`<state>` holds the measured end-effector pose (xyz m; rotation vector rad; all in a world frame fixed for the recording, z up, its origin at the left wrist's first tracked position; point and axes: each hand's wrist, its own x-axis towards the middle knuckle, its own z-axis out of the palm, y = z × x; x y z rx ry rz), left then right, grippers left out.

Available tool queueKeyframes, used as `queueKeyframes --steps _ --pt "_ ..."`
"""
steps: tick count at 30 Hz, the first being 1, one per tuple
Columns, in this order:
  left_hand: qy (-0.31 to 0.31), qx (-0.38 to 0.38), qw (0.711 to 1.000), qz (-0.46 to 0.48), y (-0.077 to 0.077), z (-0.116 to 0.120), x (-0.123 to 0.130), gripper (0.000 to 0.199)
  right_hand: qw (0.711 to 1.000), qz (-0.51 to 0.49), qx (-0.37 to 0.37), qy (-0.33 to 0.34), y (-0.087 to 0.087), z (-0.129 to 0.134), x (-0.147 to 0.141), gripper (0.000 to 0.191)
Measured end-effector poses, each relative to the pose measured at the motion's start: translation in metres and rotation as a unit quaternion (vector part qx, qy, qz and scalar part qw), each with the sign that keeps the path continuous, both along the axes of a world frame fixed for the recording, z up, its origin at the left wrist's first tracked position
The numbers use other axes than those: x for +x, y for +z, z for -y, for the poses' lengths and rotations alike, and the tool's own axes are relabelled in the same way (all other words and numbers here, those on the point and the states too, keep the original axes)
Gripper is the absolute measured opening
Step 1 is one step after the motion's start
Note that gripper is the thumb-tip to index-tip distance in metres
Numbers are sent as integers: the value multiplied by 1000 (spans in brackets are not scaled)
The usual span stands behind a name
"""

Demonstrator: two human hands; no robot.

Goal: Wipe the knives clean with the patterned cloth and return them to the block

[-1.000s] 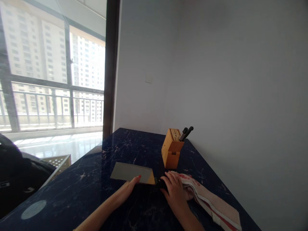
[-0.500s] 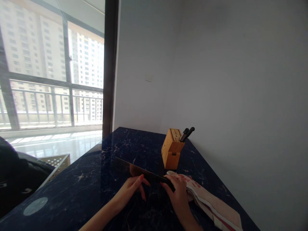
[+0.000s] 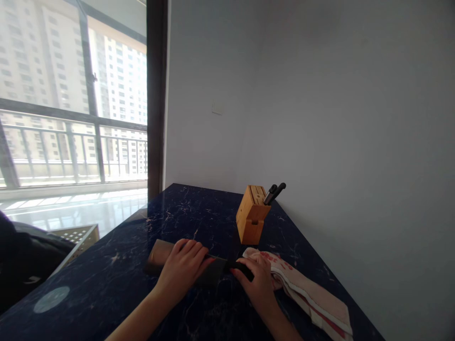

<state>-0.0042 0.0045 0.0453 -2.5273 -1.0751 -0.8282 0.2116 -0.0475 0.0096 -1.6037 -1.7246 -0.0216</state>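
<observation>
A wide-bladed knife (image 3: 159,252) lies low over the dark blue marbled table (image 3: 199,208), its blade pointing left. My right hand (image 3: 256,274) is closed round its black handle. Across the middle of the blade rests my left hand (image 3: 186,260), its fingers curled over the upper edge and the thumb along the near face. Just right of my right hand is a folded pink and white towel (image 3: 313,298) with red marks. Beyond the hands stands a wooden knife block (image 3: 251,220) with black-handled tools (image 3: 275,193) in its top.
A pale round patch (image 3: 51,299) is on the table at the front left. Left of the table are a perforated light-coloured piece (image 3: 76,234) and a dark cloth-like item (image 3: 31,251). A grey wall (image 3: 355,166) runs along the right side.
My left hand has gone from below the blade to gripping over it. The blade has turned so that its broad face shows more. The whole view has shifted slightly.
</observation>
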Motion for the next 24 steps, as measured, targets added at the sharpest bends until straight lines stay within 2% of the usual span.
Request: queueKeyframes --steps 3,7,12,18,24 --pt "31 -6 999 -42 -3 -2 0 28 1000 7 -1 -2 2 0 -3 29" --pt "41 -8 998 -39 -2 -2 -1 30 999 32 30 -2 2 -1 -3 23" --pt "93 -61 994 -20 -7 -11 -8 36 993 64 86 -53 -6 -5 11 27" --pt "142 -182 973 19 -13 -22 -18 36 982 152 23 -109 -19 -9 21 31" --pt "163 -298 940 31 -21 -28 -22 42 975 195 -20 -109 -29 -15 25 25"
